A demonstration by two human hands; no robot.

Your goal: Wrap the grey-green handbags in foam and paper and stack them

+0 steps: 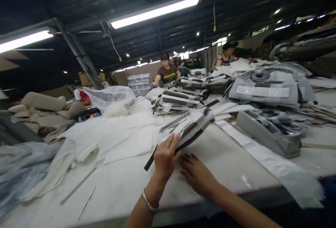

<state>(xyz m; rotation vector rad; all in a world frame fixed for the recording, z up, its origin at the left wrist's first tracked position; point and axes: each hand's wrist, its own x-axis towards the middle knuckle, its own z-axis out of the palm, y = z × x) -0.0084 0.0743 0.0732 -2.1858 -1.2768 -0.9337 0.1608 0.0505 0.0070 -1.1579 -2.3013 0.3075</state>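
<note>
My left hand [166,154], with a silver bangle at the wrist, is closed on the near end of a folded bundle of dark grey and white sheet material [196,128]. The bundle tilts up above the table, its far end raised to the right. A narrow dark strip [151,158] sticks out at its lower left. Just below the bundle, my right hand [198,175] is open over the white tabletop [223,158], fingers stretched toward the bundle's underside. Whether its fingertips touch the bundle I cannot tell.
Stacked similar bundles [181,98] lie beyond. White sheets [126,137] cover the left side. On the right are a tape dispenser [270,133], a plastic-wrapped bundle [265,91] and a long white plastic strip [273,161]. A co-worker [168,72] stands across the table.
</note>
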